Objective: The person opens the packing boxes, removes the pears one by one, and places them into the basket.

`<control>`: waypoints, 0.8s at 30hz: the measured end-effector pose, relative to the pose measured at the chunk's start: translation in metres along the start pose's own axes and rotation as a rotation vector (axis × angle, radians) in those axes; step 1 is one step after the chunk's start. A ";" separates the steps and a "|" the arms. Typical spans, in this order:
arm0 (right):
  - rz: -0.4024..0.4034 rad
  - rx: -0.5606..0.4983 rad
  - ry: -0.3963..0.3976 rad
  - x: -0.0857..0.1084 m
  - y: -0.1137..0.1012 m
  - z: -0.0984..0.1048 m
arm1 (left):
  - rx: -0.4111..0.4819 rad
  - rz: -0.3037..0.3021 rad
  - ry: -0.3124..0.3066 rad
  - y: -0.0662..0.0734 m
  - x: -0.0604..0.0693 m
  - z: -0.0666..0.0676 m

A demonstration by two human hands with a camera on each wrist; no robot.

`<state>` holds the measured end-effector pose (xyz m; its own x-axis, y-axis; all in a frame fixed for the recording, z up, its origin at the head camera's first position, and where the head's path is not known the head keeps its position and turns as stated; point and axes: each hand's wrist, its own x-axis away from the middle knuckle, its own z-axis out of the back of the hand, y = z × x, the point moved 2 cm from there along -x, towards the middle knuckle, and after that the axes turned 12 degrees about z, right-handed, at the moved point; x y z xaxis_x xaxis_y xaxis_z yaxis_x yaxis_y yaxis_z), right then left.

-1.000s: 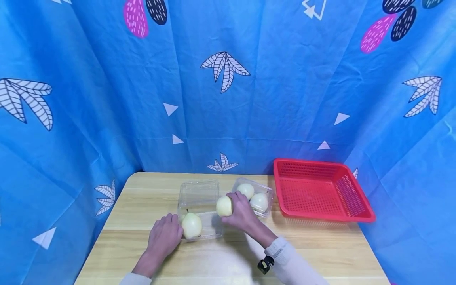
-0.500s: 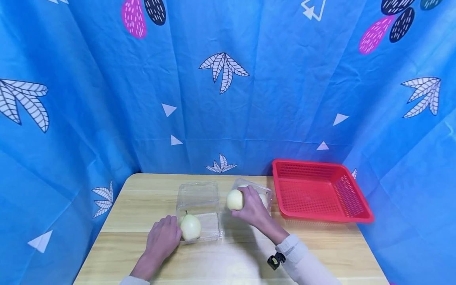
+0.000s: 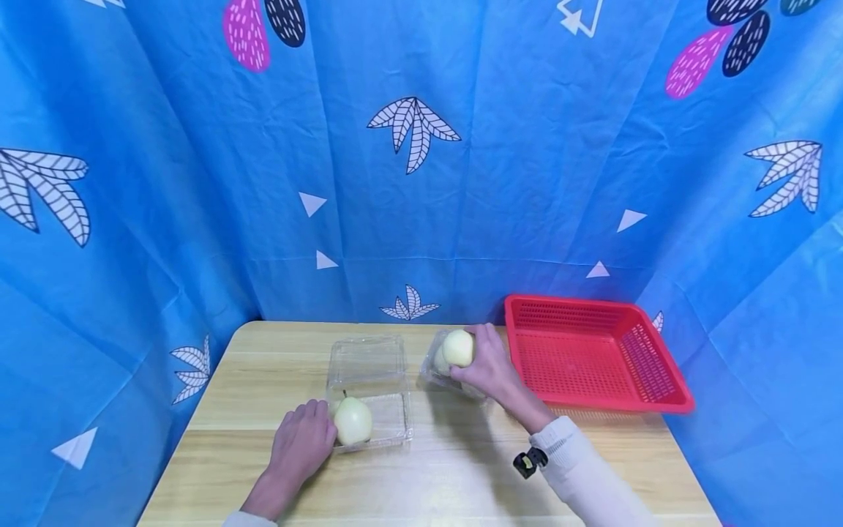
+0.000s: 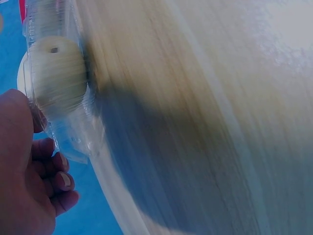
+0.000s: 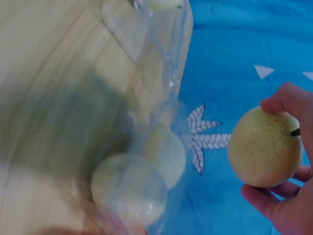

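My right hand point(image 3: 490, 364) holds a pale yellow pear point(image 3: 458, 348) up above the right-hand clear plastic box point(image 3: 428, 375). In the right wrist view, thumb and fingers wrap this pear point(image 5: 264, 147), and two other pears point(image 5: 129, 188) sit in the box below. At the left, my left hand point(image 3: 301, 441) grips the edge of an open clear clamshell box point(image 3: 388, 419), beside the pear point(image 3: 353, 421) in its left part. The left wrist view shows the thumb and index finger at the plastic wall and the other fingers of the hand point(image 4: 29, 171) curled.
A red perforated plastic basket point(image 3: 573, 366) stands at the back right of the wooden table point(image 3: 408, 490). The clamshell's transparent lid point(image 3: 366, 360) lies folded back behind its base. A blue patterned curtain point(image 3: 527, 183) surrounds the table's back and sides.
My right hand has carried the pear to the right and farther back, from beside the clamshell to above the right-hand box. My left hand has stayed at the clamshell's edge.
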<state>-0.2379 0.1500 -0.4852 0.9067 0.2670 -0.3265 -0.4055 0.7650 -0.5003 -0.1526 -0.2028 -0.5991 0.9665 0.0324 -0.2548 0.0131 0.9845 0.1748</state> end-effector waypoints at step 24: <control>-0.223 -0.019 0.041 -0.031 0.083 0.051 | -0.016 -0.005 -0.011 0.000 -0.002 -0.001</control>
<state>-0.2940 0.2347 -0.4756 0.9688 0.0679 -0.2385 -0.1979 0.7912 -0.5787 -0.1544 -0.2025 -0.5992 0.9692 0.0252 -0.2449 0.0143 0.9873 0.1580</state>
